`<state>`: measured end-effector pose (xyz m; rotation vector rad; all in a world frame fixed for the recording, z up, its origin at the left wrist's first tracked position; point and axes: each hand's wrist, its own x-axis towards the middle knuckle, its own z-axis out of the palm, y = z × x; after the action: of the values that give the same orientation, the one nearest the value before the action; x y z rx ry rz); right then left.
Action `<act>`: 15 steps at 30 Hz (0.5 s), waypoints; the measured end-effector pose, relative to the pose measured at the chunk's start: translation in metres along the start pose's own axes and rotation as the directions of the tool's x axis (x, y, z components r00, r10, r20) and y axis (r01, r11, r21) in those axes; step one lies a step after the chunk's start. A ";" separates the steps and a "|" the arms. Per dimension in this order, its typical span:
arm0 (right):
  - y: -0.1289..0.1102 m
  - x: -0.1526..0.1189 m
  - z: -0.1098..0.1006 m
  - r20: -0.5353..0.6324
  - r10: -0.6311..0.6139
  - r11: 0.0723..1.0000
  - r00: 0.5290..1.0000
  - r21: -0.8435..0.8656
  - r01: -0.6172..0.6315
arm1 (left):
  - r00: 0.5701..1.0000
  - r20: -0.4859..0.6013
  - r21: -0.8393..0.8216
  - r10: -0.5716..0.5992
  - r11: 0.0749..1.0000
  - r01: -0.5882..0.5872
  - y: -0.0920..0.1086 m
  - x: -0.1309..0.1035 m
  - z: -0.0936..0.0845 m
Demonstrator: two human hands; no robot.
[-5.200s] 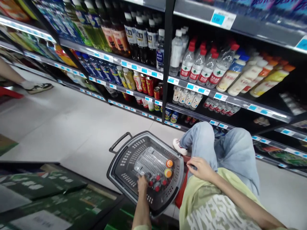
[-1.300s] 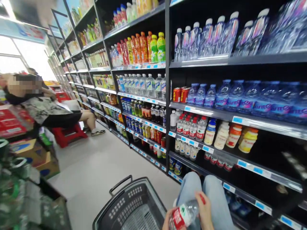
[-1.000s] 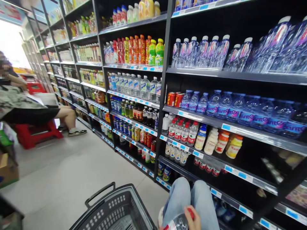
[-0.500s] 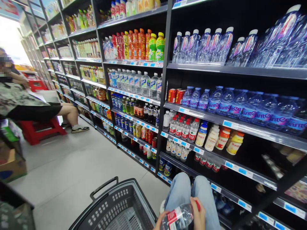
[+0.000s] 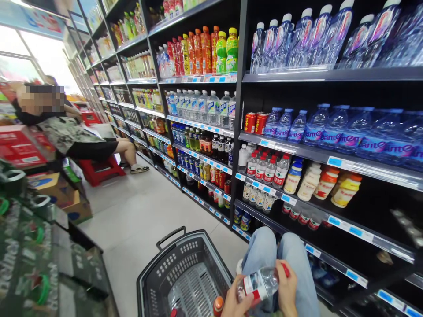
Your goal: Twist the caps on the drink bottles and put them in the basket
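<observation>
A clear plastic water bottle (image 5: 269, 278) with a red cap and a red and white label lies sideways over my knees. My left hand (image 5: 234, 297) is closed around its base end. At the cap end, my right hand (image 5: 286, 288) grips the neck, with the fingers partly covering the red cap. To the left of my legs stands a dark grey shopping basket (image 5: 142, 286). An orange-capped bottle (image 5: 218, 304) shows at its near right side, close to my left hand. Also inside is a clear bottle with a red cap (image 5: 173, 312), cut off by the lower edge.
Black shelving (image 5: 241, 110) full of bottled drinks runs along the right. Red-capped water bottles (image 5: 269, 171) stand on a lower shelf. Green drink packs (image 5: 33, 246) and cardboard boxes (image 5: 77, 207) line the left. Further back, a person (image 5: 82, 136) sits on a red stool (image 5: 102, 169).
The view has swung left, showing more of the green packs and the basket's inside. The bottle has rolled in my hands, so a different side of its label faces up.
</observation>
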<state>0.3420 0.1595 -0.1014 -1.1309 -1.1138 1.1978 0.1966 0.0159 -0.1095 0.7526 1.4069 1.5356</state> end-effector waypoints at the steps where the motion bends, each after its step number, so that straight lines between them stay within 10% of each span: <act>1: 0.001 0.000 0.000 -0.012 -0.003 1.000 1.000 -0.003 0.003 | 1.000 0.020 -0.010 0.013 1.000 -0.013 -0.004 0.003 0.003; 10: 0.004 -0.003 -0.003 -0.052 0.040 0.998 0.998 0.053 -0.037 | 0.993 0.072 -0.152 0.092 0.985 -0.081 -0.029 0.005 0.009; 15: 0.005 -0.004 -0.004 -0.075 0.031 0.998 0.997 0.058 -0.027 | 0.998 -0.023 0.089 0.060 0.994 -0.058 -0.017 -0.001 0.008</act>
<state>0.3455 0.1560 -0.1066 -1.1437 -1.0028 1.1917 0.2080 0.0178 -0.1251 0.8374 1.4910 1.5415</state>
